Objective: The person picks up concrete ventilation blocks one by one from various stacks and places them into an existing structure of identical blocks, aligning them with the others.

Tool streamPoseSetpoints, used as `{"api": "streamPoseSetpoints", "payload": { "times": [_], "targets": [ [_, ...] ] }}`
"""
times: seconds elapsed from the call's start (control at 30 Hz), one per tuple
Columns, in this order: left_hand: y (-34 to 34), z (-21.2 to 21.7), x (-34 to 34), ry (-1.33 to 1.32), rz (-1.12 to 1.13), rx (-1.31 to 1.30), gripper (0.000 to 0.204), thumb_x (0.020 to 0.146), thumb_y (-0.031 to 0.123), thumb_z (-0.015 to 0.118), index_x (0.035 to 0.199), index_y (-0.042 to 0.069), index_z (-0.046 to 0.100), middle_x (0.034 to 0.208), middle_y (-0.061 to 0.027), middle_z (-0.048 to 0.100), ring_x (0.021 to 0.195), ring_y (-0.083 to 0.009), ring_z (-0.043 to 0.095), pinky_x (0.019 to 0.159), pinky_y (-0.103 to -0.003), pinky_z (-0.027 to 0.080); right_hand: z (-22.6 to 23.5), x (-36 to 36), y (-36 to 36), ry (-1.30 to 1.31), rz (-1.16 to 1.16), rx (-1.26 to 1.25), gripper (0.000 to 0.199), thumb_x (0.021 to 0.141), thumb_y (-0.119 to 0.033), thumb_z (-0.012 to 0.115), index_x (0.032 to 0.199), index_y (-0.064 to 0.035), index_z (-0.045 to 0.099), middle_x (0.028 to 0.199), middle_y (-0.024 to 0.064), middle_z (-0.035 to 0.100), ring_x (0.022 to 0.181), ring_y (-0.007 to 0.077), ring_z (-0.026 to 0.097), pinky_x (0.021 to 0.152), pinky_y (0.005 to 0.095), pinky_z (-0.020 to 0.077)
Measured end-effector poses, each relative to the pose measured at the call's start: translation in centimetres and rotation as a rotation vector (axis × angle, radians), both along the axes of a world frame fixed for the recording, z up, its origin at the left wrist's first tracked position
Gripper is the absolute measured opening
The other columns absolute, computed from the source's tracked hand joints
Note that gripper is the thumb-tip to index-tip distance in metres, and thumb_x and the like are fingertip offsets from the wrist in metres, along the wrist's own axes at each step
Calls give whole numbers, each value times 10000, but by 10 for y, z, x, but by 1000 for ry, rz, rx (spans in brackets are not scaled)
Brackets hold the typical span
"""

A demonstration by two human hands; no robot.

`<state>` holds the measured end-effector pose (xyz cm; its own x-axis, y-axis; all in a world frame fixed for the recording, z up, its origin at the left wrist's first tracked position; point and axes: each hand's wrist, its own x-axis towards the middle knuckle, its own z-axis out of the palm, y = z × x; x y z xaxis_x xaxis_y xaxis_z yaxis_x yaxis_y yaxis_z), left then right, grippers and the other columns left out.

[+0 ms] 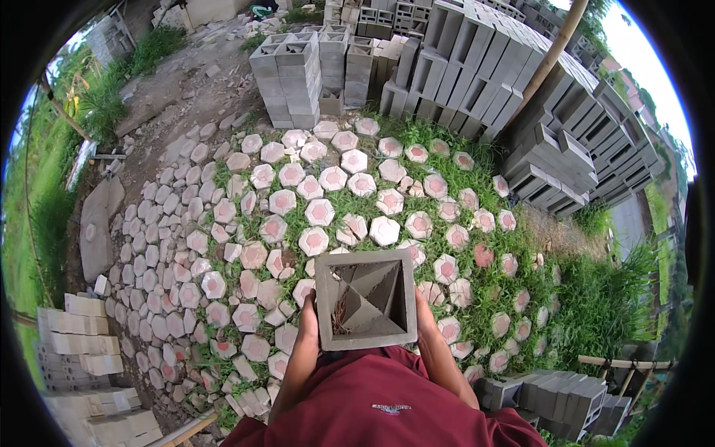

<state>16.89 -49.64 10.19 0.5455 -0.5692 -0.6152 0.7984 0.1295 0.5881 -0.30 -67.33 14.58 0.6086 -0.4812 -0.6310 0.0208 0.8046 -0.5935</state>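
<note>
A square grey concrete vent block point(368, 302) is held in front of my body, its open face turned up. Inside its thick rim, slanted panels meet in a cross shape, and some dry brown strands lie in the left hollow. My left hand point(307, 320) presses on the block's left side, and my right hand point(425, 319) grips the right side. Most of the fingers are hidden beside and behind the block. Its near edge is close to the dark red shirt point(387, 398).
Hexagonal pavers point(320, 212) with grass between them cover the ground. Ahead stands a column of similar blocks point(287, 82), beside long stacked rows of grey blocks point(477, 63). More blocks point(558, 398) sit at the near right, and pale blocks point(78, 335) at the near left.
</note>
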Motion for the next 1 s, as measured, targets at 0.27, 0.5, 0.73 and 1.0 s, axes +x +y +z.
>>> {"api": "streamPoseSetpoints", "payload": {
  "times": [0.27, 0.5, 0.73, 1.0],
  "targets": [
    [-132, 41, 130, -155, -130, -115, 402, 974, 353, 376, 1234, 71, 498, 1027, -61, 585, 888, -154, 602, 722, -292, 514, 2, 110, -114, -23, -122, -63, 564, 984, -450, 356, 1340, -25, 457, 1315, 111, 519, 1169, 217, 511, 998, 317, 396],
    [-248, 45, 199, -220, -101, -93, 418, 974, 343, 415, 1266, 51, 482, 1063, -68, 572, 951, -152, 575, 809, -294, 480, 22, 184, -229, -51, -118, -54, 598, 973, -483, 370, 1355, -28, 438, 1332, 113, 504, 1185, 224, 501, 1009, 324, 387],
    [-401, 59, 263, -418, -56, -24, 400, 994, 332, 403, 1245, 35, 499, 1053, -62, 587, 889, -139, 576, 762, -292, 486, 33, 257, -392, -188, -18, -128, 669, 966, -547, 340, 1400, -39, 373, 1401, 124, 431, 1245, 242, 453, 1046, 349, 363],
    [-541, 92, 311, -239, 141, -250, 383, 973, 188, 473, 1295, -18, 483, 1166, -117, 597, 992, -191, 610, 826, -301, 507, 75, 333, -558, -242, 79, -77, 675, 953, -568, 363, 1387, -52, 385, 1364, 115, 462, 1200, 239, 479, 1026, 360, 382]
  ]
}}
